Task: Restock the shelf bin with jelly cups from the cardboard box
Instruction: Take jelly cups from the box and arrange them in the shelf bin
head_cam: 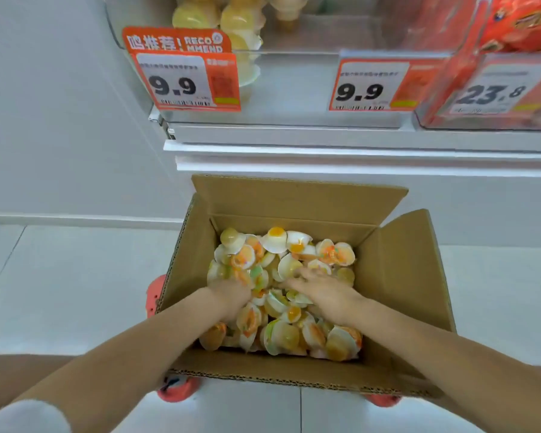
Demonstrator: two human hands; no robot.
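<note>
1. Box (297, 207) sits open on floor (75, 276) just below shelf (325, 145), flaps up at back and right.
2. Cups (275, 240) fill box bottom in a loose heap; white rims, yellow/orange/green jelly, lying at all angles.
3. Left hand (231, 295) is down in heap at left-centre, fingers buried among cups; can't tell if it grips any.
4. Right hand (322, 292) lies palm-down on heap at centre-right, fingers spread and blurred; grip can't be told either.
5. Both forearms reach in over near box edge.
6. Bin (294, 35), clear plastic, is on shelf above box; a few cups stacked at its left end, rest of it looks bare.
7. 2 tags on bin front: left tag (188, 79) reads 9.9 w/ orange "RECOMMEND" header, mid tag (378, 85) also 9.9.
8. Right bin (512, 89) holds red packs, tag 23.8.
9. Red object (156, 292) pokes out under box at left and near corners; can't tell what it is.
</note>
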